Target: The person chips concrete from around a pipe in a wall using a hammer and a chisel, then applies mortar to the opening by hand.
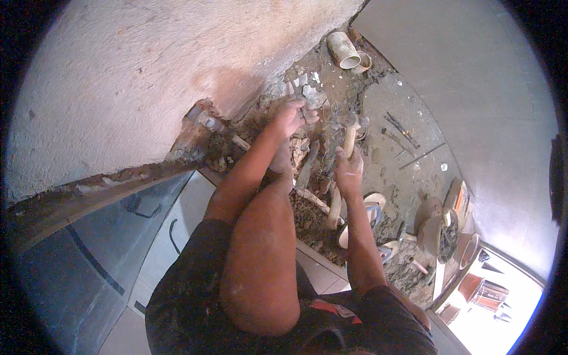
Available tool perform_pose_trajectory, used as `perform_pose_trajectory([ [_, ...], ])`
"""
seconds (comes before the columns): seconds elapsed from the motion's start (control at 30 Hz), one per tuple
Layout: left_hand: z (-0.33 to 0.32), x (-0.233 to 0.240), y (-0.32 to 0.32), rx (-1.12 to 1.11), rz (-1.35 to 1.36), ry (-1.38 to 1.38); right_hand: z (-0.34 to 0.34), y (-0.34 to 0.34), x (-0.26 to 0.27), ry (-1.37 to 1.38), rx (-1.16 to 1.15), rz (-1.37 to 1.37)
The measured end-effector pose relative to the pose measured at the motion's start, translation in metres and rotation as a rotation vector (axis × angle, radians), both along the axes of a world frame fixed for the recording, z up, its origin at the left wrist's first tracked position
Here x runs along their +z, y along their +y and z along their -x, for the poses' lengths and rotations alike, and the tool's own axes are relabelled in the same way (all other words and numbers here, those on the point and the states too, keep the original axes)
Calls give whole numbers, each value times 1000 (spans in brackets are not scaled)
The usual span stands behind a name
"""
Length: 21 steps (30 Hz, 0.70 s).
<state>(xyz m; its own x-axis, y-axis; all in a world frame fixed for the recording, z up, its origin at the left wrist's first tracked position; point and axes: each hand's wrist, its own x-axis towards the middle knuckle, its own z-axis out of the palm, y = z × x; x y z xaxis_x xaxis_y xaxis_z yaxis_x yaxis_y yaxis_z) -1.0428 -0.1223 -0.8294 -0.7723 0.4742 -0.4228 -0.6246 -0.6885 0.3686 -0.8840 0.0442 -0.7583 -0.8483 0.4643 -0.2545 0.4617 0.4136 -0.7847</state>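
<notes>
My right hand (349, 172) grips the wooden handle of a hammer (349, 138). Its dusty head points away from me over broken ground, and the handle's end shows below my wrist. My left hand (295, 117) is near the foot of the plastered wall, its fingers curled. A thin rod-like piece shows just beyond it, but whether the hand holds that is unclear. Beside those fingers sits a pale lump of rubble (314, 96). Under my left forearm and leg runs a long pale shaft (313, 199), apparently joined to a metal piece (212, 124) at a hole in the wall.
Short plastic pipe pieces (344, 49) lie in the far corner. Thin metal rods (403, 129) rest on the concrete at right. Sandals (375, 207), a small hammer (424, 270) and a bucket (437, 237) are nearer. Walls (120, 80) flank both sides; a bright doorway (492, 301) is lower right.
</notes>
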Motion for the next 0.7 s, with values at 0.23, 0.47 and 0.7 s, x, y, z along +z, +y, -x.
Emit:
perform_pose_trajectory([
  [0.23,49,47,36,-58,-76,50,-10,23,-13,25,-10,2],
  [0.47,98,55,56,-63,-44,97,-2,27,8,136,22,-30],
  [0.7,105,60,85,14,-127,140,6,33,36,154,-43,10],
])
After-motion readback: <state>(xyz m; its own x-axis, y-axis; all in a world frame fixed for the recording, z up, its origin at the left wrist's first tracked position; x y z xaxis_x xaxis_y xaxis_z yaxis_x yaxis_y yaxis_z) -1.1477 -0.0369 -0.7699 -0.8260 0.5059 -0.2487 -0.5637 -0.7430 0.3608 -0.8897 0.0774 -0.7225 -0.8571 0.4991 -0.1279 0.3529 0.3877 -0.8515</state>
